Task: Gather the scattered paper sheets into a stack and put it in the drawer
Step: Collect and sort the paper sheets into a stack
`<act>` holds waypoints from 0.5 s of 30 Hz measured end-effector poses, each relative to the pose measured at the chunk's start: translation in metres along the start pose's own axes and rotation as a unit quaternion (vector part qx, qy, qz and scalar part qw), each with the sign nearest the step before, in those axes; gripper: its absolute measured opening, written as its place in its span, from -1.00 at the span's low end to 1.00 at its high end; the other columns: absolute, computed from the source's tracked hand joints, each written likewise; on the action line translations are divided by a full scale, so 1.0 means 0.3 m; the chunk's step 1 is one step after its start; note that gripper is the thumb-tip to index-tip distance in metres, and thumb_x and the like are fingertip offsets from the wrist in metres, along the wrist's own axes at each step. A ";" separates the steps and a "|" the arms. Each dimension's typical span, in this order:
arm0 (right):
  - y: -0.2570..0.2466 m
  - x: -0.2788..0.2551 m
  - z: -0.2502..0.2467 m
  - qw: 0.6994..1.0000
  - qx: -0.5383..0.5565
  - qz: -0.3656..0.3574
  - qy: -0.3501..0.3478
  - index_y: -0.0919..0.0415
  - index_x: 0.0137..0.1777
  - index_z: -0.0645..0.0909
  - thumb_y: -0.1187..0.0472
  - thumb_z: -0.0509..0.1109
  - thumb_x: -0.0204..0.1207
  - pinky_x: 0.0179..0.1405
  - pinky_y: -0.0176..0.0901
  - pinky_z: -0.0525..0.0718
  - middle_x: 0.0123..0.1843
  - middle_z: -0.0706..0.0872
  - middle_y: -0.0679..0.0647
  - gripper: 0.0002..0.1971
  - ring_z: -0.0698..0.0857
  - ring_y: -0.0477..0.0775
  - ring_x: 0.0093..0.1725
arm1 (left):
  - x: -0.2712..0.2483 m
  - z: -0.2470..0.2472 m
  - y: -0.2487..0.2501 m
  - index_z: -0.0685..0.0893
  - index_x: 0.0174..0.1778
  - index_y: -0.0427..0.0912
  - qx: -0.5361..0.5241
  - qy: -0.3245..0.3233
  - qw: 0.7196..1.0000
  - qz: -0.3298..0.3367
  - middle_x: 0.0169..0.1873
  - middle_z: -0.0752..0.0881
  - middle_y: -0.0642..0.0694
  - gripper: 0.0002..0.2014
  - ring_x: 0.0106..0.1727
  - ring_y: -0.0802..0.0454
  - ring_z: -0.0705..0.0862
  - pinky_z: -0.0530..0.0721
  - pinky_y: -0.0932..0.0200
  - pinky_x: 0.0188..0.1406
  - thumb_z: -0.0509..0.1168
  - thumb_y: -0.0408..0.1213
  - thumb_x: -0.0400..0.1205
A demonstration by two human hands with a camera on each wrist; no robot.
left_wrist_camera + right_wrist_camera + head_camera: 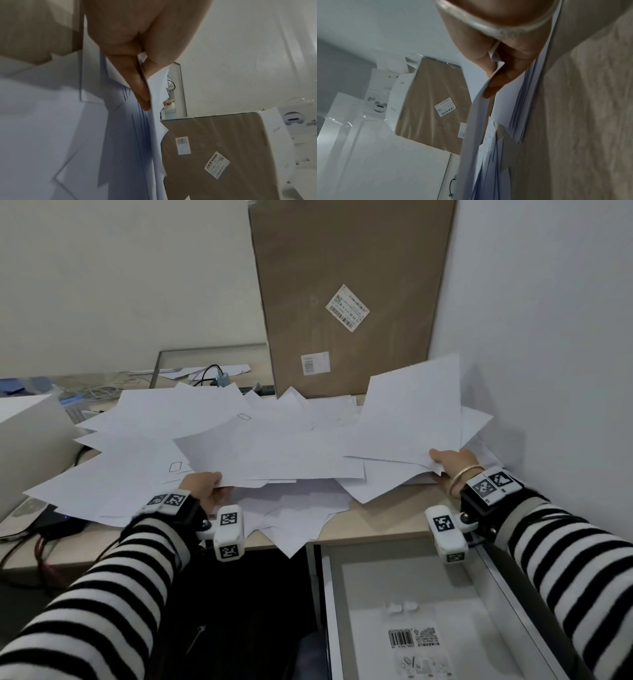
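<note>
Barcode stickers are showing on the cardboard box (346, 296), their print too small to read. The left hand (205, 486) is pinching paper sheets (267, 453) at the bench (380, 529) front edge; the right hand (452, 465) is pinching a lifted sheaf (411, 419) beside the wall. The drawer (370, 587) is standing open below.
</note>
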State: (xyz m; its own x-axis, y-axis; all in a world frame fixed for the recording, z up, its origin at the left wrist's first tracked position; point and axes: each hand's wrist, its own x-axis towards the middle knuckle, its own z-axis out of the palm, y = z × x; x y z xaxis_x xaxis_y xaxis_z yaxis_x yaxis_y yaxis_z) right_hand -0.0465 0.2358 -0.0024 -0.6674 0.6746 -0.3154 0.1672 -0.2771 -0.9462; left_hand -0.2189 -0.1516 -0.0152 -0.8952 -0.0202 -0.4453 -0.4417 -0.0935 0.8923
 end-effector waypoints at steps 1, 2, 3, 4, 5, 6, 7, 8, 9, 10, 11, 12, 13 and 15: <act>0.010 -0.006 0.004 1.000 -0.003 -0.015 0.009 0.43 0.52 0.30 0.35 0.27 0.62 -0.22 -0.22 0.64 0.50 0.44 0.34 -0.51 0.52 0.31 0.44 | 0.007 0.006 -0.004 0.50 -0.23 -0.29 -0.019 0.006 1.000 0.003 -0.14 0.64 -0.21 -0.81 -0.38 -0.04 0.73 0.68 0.20 -0.69 0.13 -0.49 0.70; 0.017 -0.010 0.009 1.000 0.018 -0.009 0.020 0.42 0.52 0.29 0.36 0.28 0.61 -0.30 -0.23 0.64 0.51 0.43 0.34 -0.50 0.52 0.31 0.44 | 0.006 0.014 -0.004 0.50 -0.23 -0.30 -0.032 0.012 0.999 0.010 -0.09 0.64 -0.22 -0.82 -0.24 -0.08 0.71 0.71 0.17 -0.66 0.14 -0.51 0.69; 0.016 -0.019 0.009 0.999 0.033 0.004 0.019 0.42 0.52 0.29 0.37 0.27 0.61 -0.35 -0.24 0.65 0.52 0.42 0.33 -0.50 0.51 0.30 0.45 | 0.006 0.024 -0.005 0.49 -0.22 -0.33 -0.048 0.018 0.999 0.015 -0.07 0.64 -0.22 -0.83 -0.17 -0.11 0.68 0.72 0.16 -0.63 0.13 -0.53 0.68; 0.023 -0.027 0.012 0.999 0.043 0.011 0.009 0.43 0.52 0.29 0.37 0.27 0.61 -0.39 -0.26 0.68 0.53 0.41 0.33 -0.51 0.51 0.29 0.45 | -0.005 0.037 -0.003 0.50 -0.19 -0.37 -0.063 0.024 0.998 0.020 -0.08 0.64 -0.23 -0.85 -0.19 -0.12 0.66 0.75 0.15 -0.58 0.12 -0.55 0.69; 0.025 -0.032 0.011 0.998 0.055 0.018 -0.006 0.44 0.52 0.30 0.37 0.27 0.61 -0.45 -0.30 0.70 0.52 0.42 0.33 -0.51 0.54 0.27 0.41 | -0.014 0.052 -0.002 0.52 -0.09 -0.42 -0.079 0.026 0.996 0.028 -0.06 0.64 -0.24 -0.88 -0.23 -0.11 0.64 0.77 0.14 -0.49 0.10 -0.55 0.71; 0.029 -0.044 0.013 0.998 0.064 0.022 -0.014 0.46 0.50 0.32 0.37 0.28 0.61 -0.49 -0.32 0.71 0.49 0.46 0.34 -0.53 0.60 0.25 0.32 | -0.027 0.067 -0.002 0.54 0.07 -0.44 -0.090 0.021 0.995 0.033 0.00 0.64 -0.25 -0.87 -0.22 -0.11 0.65 0.77 0.14 -0.41 0.09 -0.54 0.72; 0.032 -0.055 0.016 0.997 0.073 0.031 -0.024 0.47 0.47 0.36 0.38 0.30 0.60 -0.49 -0.30 0.74 0.42 0.53 0.35 -0.55 0.65 0.23 0.18 | -0.039 0.078 -0.003 0.52 0.25 -0.44 -0.093 0.013 0.995 0.037 0.09 0.64 -0.26 -0.78 -0.17 -0.14 0.68 0.78 0.13 -0.37 0.10 -0.52 0.72; 0.034 -0.063 0.017 0.994 0.094 0.036 -0.041 0.48 0.45 0.41 0.39 0.31 0.59 -0.48 -0.21 0.75 0.29 0.62 0.35 -0.57 0.68 0.21 0.04 | -0.056 0.090 -0.004 0.48 0.36 -0.43 -0.088 0.002 0.995 0.042 0.14 0.63 -0.27 -0.71 -0.12 -0.14 0.69 0.78 0.13 -0.39 0.12 -0.52 0.72; 0.041 -0.064 0.019 0.992 0.108 0.039 -0.057 0.49 0.41 0.45 0.41 0.32 0.58 -0.46 -0.13 0.75 0.14 0.68 0.32 -0.59 0.68 0.20 -0.06 | -0.068 0.097 -0.004 0.47 0.40 -0.43 -0.086 -0.010 0.995 0.047 0.14 0.62 -0.26 -0.68 -0.12 -0.13 0.69 0.78 0.14 -0.43 0.13 -0.51 0.72; 0.049 -0.072 0.023 0.989 0.122 0.045 -0.068 0.49 0.38 0.47 0.43 0.33 0.57 -0.47 -0.09 0.75 0.03 0.69 0.28 -0.62 0.68 0.20 -0.11 | -0.082 0.101 -0.004 0.46 0.41 -0.43 -0.082 -0.026 0.995 0.052 0.11 0.62 -0.26 -0.67 -0.15 -0.11 0.68 0.78 0.15 -0.45 0.15 -0.51 0.71; 0.051 -0.089 0.032 0.989 0.112 0.050 -0.082 0.48 0.35 0.48 0.45 0.33 0.56 -0.50 -0.09 0.75 -0.02 0.68 0.26 -0.64 0.68 0.19 -0.14 | -0.088 0.104 -0.009 0.47 0.40 -0.43 -0.078 -0.043 0.995 0.054 0.08 0.63 -0.25 -0.68 -0.15 -0.11 0.68 0.79 0.15 -0.41 0.17 -0.50 0.71; 0.055 -0.086 0.043 0.991 0.096 0.050 -0.075 0.46 0.33 0.48 0.47 0.33 0.55 -0.52 -0.10 0.76 0.00 0.68 0.28 -0.65 0.67 0.19 -0.15 | -0.097 0.106 -0.013 0.50 0.36 -0.42 -0.073 -0.061 0.994 0.055 0.02 0.66 -0.24 -0.70 -0.16 -0.10 0.71 0.79 0.16 -0.37 0.19 -0.48 0.70; 0.061 -0.081 0.055 0.994 0.077 0.046 -0.065 0.44 0.36 0.46 0.48 0.34 0.54 -0.53 -0.12 0.75 0.09 0.67 0.32 -0.62 0.66 0.19 -0.15 | -0.102 0.105 -0.018 0.54 0.28 -0.42 -0.067 -0.080 0.993 0.053 -0.03 0.69 -0.23 -0.76 -0.23 -0.07 0.76 0.79 0.19 -0.38 0.21 -0.45 0.70; 0.062 -0.063 0.077 0.999 0.022 0.039 -0.024 0.45 0.42 0.42 0.47 0.34 0.53 -0.44 -0.24 0.72 0.34 0.58 0.38 -0.55 0.65 0.19 -0.05 | -0.110 0.092 -0.022 0.60 0.04 -0.40 -0.056 -0.106 0.991 0.053 -0.10 0.72 -0.23 -0.86 -0.39 0.02 0.79 0.76 0.24 -0.49 0.24 -0.37 0.70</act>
State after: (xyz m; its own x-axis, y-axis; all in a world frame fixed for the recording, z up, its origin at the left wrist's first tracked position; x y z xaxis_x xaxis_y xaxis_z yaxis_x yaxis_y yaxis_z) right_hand -0.0475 0.2019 -0.0124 -0.6881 0.6164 -0.3829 0.1881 -0.3582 -0.9145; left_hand -0.1881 -0.1228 -0.0045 -0.9337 0.1730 -0.3135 -0.3462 -0.2126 0.9138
